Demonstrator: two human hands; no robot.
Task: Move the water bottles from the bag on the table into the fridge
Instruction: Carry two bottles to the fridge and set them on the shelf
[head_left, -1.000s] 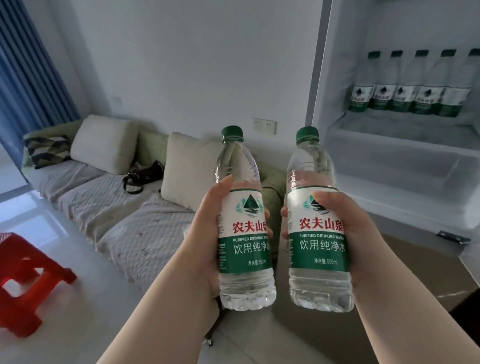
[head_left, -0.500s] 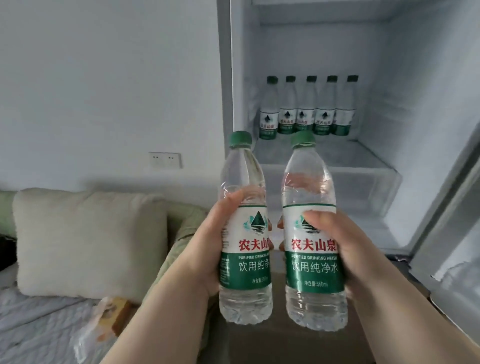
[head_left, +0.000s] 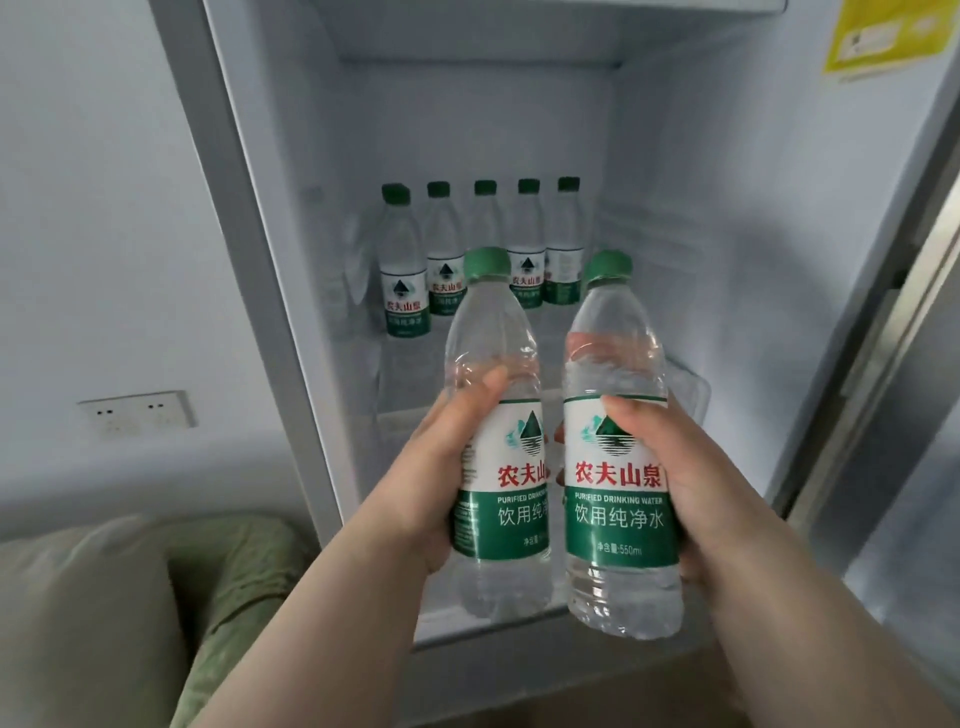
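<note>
Bottles gripped, left hand (head_left: 441, 483) and right hand (head_left: 691, 493) one each; could clip the shelved row (head_left: 483, 249) just beyond.

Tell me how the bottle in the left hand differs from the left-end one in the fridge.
The left-hand bottle is held by the left hand in front of the fridge; the left-end bottle stands untouched on the shelf. The left-hand bottle's label is partly hidden behind the right-hand bottle; the left-end bottle's label shows uncovered. Both have green caps, clear water and white-and-green labels.
</note>
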